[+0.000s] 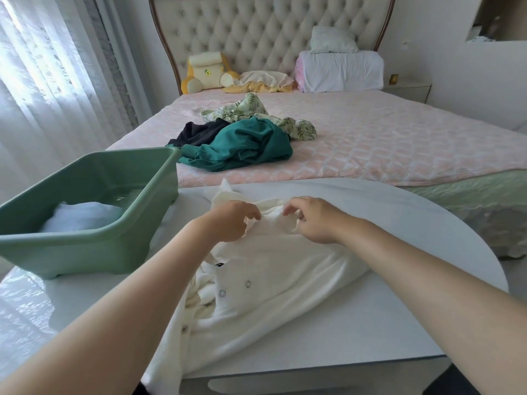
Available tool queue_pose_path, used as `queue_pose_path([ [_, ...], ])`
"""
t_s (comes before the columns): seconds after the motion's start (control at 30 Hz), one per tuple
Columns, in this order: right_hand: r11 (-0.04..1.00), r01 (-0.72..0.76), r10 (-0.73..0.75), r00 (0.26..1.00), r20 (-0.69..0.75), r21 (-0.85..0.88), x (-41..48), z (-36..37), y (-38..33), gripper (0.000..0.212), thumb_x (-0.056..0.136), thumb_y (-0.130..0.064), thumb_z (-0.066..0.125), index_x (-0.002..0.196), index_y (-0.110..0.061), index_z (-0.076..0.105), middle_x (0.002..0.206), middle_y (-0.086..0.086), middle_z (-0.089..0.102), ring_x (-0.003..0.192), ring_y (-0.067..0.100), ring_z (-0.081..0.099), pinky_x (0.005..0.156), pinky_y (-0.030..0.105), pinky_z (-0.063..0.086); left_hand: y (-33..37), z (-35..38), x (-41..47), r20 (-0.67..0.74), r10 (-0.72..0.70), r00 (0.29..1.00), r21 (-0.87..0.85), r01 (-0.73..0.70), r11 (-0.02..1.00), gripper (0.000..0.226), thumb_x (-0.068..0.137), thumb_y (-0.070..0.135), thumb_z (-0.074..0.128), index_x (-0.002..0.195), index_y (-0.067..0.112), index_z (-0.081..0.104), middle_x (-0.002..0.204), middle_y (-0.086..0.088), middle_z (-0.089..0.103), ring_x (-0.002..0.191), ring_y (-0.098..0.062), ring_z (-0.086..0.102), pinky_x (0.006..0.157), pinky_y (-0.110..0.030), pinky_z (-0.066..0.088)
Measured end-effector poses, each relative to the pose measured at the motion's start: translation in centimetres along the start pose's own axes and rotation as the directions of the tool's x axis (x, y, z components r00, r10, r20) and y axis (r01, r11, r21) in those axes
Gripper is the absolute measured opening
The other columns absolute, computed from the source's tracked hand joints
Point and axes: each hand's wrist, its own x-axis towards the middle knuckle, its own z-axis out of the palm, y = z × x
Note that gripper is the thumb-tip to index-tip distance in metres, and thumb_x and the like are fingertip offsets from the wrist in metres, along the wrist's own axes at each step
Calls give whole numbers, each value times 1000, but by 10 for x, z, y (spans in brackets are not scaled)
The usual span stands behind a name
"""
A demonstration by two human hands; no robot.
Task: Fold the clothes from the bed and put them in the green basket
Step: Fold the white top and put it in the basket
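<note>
A white garment lies spread on the white worktop, its near end hanging over the front edge. The cloth is thick and cream-white, with a ribbed texture, and it is rumpled on the left. Two round metal snap buttons and a small dark tag show near its middle. At the garment's far edge the left grip and the right grip sit close together, each with its fingers curled and pinching a fold of the fabric.

The green basket stands on the worktop's left side, just beside the garment. It holds something pale, perhaps a folded piece, though it is too washed out to tell. On the bed beyond, a teal garment, a black garment and a leaf-print garment lie heaped together, unfolded.
</note>
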Motion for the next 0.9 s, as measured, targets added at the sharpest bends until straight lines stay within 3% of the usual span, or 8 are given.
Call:
queue_pose_path([
  [0.13, 985, 93, -63, 979, 193, -148, -4, 11, -7, 71, 91, -14, 54, 148, -50, 34, 136, -8, 53, 112, 11, 54, 90, 23, 42, -21, 11, 5, 193, -32, 981, -8, 34, 999, 55, 97, 12, 43, 144, 40, 45, 147, 4, 44, 128, -22, 47, 105, -33, 37],
  [0.2, 971, 72, -22, 977, 210, -230, -3, 6, -8, 57, 92, -12, 51, 136, -48, 52, 126, -8, 59, 110, 13, 57, 84, 24, 41, -30, 10, 4, 215, -93, 972, 89, 75, 993, 53, 96, 22, 47, 144, 45, 44, 145, 6, 41, 129, -22, 44, 109, -38, 37],
  [0.3, 870, 4, 24, 998, 50, -494, 2, -3, -5, 32, 87, -9, 52, 98, -36, 65, 111, -7, 64, 107, 20, 61, 76, 27, 42, -39, 4, -4, 179, -128, 975, 224, 86, 971, 38, 97, 23, 44, 131, 38, 54, 121, 7, 56, 99, -17, 52, 88, -32, 45],
  [0.47, 642, -311, 250, 949, -192, -701, 0, -21, 9, 32, 85, 0, 55, 110, -18, 65, 100, 2, 56, 95, 27, 64, 64, 29, 45, -41, -3, -6, -248, -271, 930, 242, 331, 912, 26, 97, 7, 43, 119, 9, 57, 114, -9, 64, 100, -30, 62, 73, -36, 46],
  [0.6, 572, -261, 142, 965, -220, -777, 2, -13, -4, 39, 87, -5, 56, 125, -17, 57, 126, 10, 51, 120, 29, 50, 87, 35, 43, -42, -10, 2, -527, -343, 778, -167, 301, 939, 20, 98, 3, 42, 115, 5, 51, 109, -12, 62, 95, -32, 60, 71, -36, 45],
  [0.7, 767, 5, -188, 958, -217, -642, 2, 1, -23, 59, 86, -4, 48, 142, -21, 46, 146, 13, 40, 135, 30, 36, 112, 42, 30, -37, -9, 1, -426, -231, 875, -458, 11, 889, 39, 102, 7, 40, 139, 19, 41, 140, -10, 51, 123, -26, 52, 95, -36, 44],
  [0.8, 954, 244, -252, 967, -25, -173, -4, 18, -49, 68, 93, -18, 53, 155, -34, 30, 162, 2, 28, 148, 22, 26, 121, 40, 21, -35, -2, -5, -346, -39, 938, -317, -78, 945, 49, 99, 3, 47, 142, 27, 43, 149, -4, 40, 129, -24, 48, 100, -30, 39],
  [0.9, 956, 248, -225, 963, 150, -158, -3, 31, -61, 75, 94, -37, 59, 151, -58, 16, 158, -8, 36, 141, 18, 38, 115, 37, 33, -42, 2, -13, -276, -14, 961, -22, 8, 1000, 41, 90, 6, 54, 125, 27, 52, 137, -2, 42, 120, -23, 48, 92, -35, 46],
])
